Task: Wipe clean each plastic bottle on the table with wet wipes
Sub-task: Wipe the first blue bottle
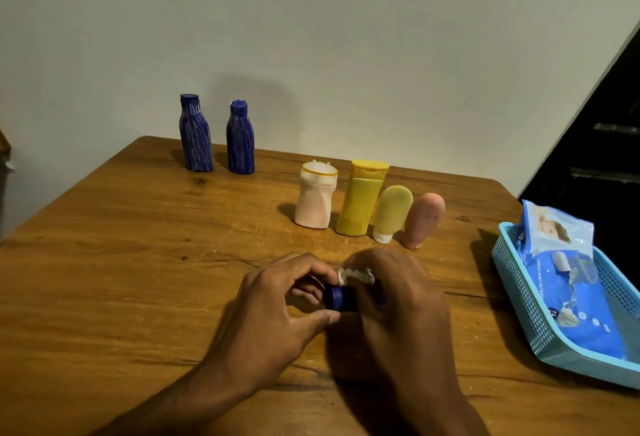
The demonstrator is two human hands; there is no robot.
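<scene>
Far left, near the wooden table's (104,262) back edge, two streaked blue bottles (195,134) stand upright, with bare wood stretching before them to the near edge. Mid-table, the left hand (277,311) pinches the cap end of a small blue bottle (339,299), which lies sideways, cap pointing left, long axis left to right. The right hand (398,307) curls over its body, pressing a white wet wipe (356,276) against it. Behind stand four pale bottles (367,203). At the right edge sits a blue basket (519,300) holding the wipes pack (575,297).
</scene>
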